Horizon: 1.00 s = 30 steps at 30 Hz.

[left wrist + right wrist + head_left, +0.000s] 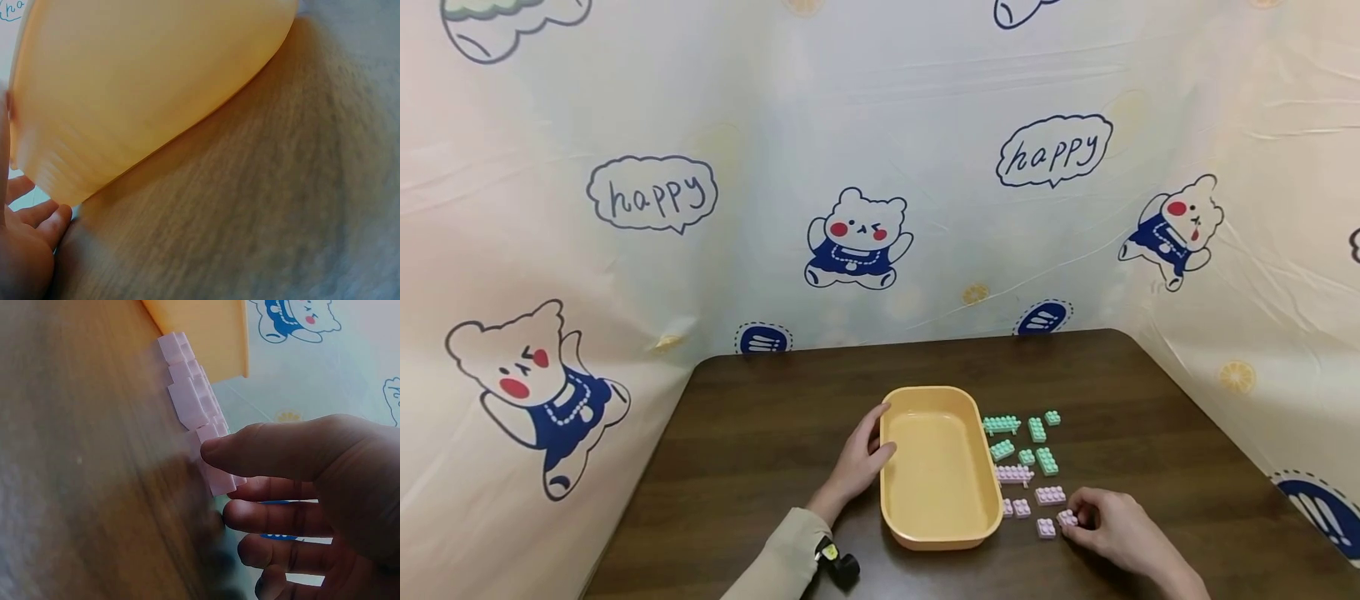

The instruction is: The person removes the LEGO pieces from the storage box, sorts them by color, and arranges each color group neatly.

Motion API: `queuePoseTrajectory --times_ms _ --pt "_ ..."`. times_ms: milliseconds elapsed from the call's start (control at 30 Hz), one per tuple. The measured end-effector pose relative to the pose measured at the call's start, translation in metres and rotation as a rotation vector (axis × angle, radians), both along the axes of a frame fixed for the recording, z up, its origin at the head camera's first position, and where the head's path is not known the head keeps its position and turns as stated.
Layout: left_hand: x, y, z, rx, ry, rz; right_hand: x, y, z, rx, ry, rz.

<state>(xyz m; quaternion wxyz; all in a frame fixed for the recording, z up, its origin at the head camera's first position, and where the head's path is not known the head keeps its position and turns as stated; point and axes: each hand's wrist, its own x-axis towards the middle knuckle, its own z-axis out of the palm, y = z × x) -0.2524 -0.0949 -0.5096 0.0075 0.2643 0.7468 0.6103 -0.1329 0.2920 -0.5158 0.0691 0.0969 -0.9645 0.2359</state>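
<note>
A deep yellow plastic tray (pixel 936 467) stands on the table. My left hand (pixel 856 460) holds its left side, thumb over the rim and the other fingers against the outer wall. To the tray's right, my right hand (pixel 1116 529) pinches a small pink building brick (pixel 1067 518) between thumb and index finger, low over the table. In the right wrist view the thumb lies on the pink brick (pixel 215 477), and the other fingers are loosely bent behind it. Close by are another small pink brick (pixel 1046 528) and a longer pink brick (pixel 1050 496).
Several green bricks (pixel 1047 461) lie in loose rows beyond the pink ones. A long pink brick (pixel 1014 475) sits close to the tray's right wall. The dark wooden table (pixel 775 433) is bordered by a printed curtain (pixel 925 167) at the back and sides.
</note>
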Motion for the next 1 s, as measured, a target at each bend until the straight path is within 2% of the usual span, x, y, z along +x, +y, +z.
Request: queuePoseTrajectory --times_ms 267,533,800,1000 --pt "0.001 0.003 0.0 -0.02 -0.026 0.0 0.004 0.003 -0.005 0.001 0.038 -0.012" --pt "0.0 0.004 -0.004 -0.009 -0.012 0.021 0.005 0.001 -0.005 0.005 0.041 -0.032" --pt "0.002 0.004 -0.003 -0.051 -0.007 0.034 0.009 0.001 -0.008 0.001 0.028 -0.051" --pt "0.002 0.005 -0.005 -0.045 -0.006 0.025 0.012 0.006 -0.006 -0.025 0.03 0.009"
